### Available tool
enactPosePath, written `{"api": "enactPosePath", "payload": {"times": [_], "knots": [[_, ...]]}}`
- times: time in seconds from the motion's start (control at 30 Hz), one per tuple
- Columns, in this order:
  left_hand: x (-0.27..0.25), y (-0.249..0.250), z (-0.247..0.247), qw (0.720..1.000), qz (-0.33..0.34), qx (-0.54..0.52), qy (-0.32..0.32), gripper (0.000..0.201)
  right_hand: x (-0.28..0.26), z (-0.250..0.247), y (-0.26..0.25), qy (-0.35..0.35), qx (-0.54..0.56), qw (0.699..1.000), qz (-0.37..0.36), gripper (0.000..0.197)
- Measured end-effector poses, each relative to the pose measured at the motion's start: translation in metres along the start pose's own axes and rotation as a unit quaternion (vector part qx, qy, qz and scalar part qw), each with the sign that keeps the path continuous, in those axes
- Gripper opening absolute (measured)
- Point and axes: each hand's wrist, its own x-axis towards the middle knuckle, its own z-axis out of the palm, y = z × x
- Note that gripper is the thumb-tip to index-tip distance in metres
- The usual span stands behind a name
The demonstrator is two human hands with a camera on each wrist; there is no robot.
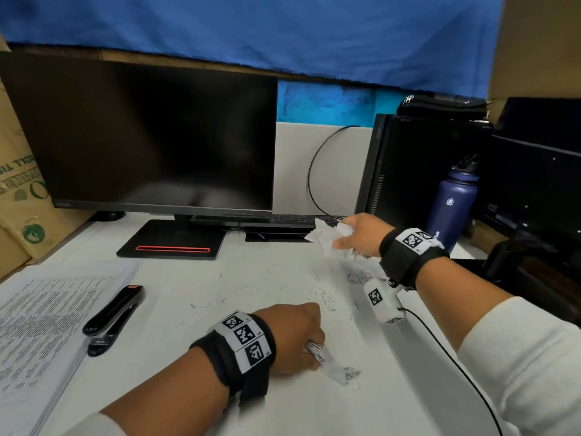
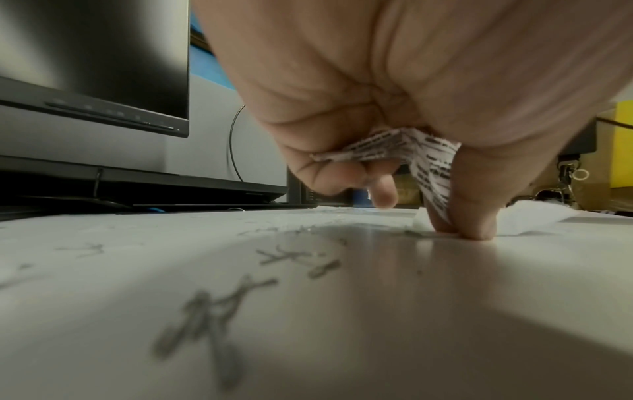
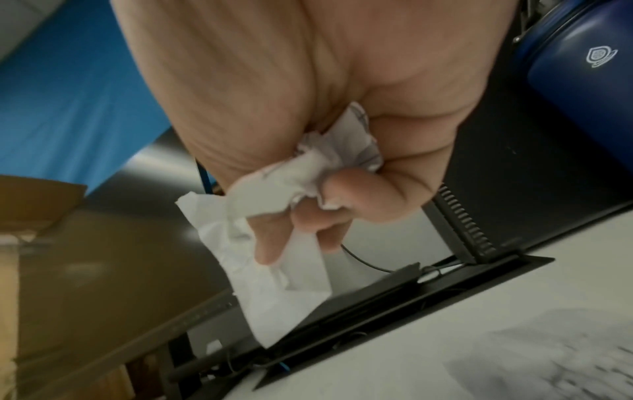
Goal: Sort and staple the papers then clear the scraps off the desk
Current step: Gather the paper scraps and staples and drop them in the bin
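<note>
Desk (image 1: 283, 404): papers (image 1: 41, 316) stacked at left beside stapler (image 1: 114, 313), its long axis pointing away and right; sorting looks done. Clearing underway; loose staples (image 1: 323, 298) remain. Right hand (image 1: 361, 234), raised, clutches crumpled scraps (image 1: 323, 236). Left hand (image 1: 295, 338) pinches a printed strip (image 1: 333, 368) at desk level.
</note>
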Motion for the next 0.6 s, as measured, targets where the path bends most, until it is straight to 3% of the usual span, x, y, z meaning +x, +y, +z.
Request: {"api": "enactPosePath", "payload": {"times": [0.17,0.37,0.43,0.53,0.6], "knots": [[-0.002,0.004,-0.002,0.999,0.021,0.039,0.004,0.021,-0.020,-0.016,-0.003,0.047,0.163,0.985,0.004,0.029],[-0.006,0.009,-0.007,0.999,-0.037,0.018,0.000,0.017,-0.061,-0.019,-0.004,0.046,0.391,0.919,0.000,0.024],[-0.010,0.007,-0.012,0.997,-0.047,-0.056,0.028,0.026,-0.075,-0.019,-0.006,0.041,0.419,0.907,0.000,0.030],[-0.024,-0.004,-0.026,0.989,-0.064,-0.093,0.098,0.059,-0.097,-0.017,-0.006,0.031,0.457,0.889,-0.001,0.038],[-0.038,-0.012,-0.037,0.984,-0.084,-0.076,0.136,0.044,-0.112,-0.012,-0.007,0.002,0.483,0.876,-0.010,0.035]]}}
